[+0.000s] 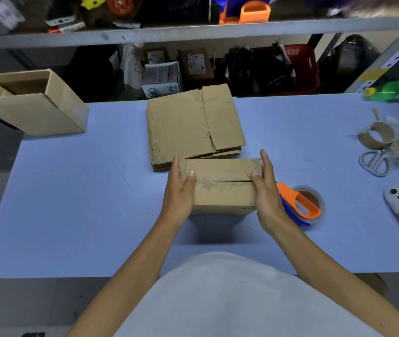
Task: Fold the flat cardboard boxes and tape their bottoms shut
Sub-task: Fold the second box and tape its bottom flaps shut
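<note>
With both hands clamped on it, the folded box (220, 186) sits at frame centre on the blue table (72, 190), its two flaps meeting in an untaped seam. Left hand (180, 193) grips the left end, thumb on top over the seam; right hand (265, 190) mirrors it on the right end. Flat box stack (191, 127) lies just behind, upper centre. Tape dispenser (301, 203) sits just right of the right hand. Assembled open box (33, 103) at upper left; scissors (374, 161) at right edge.
</note>
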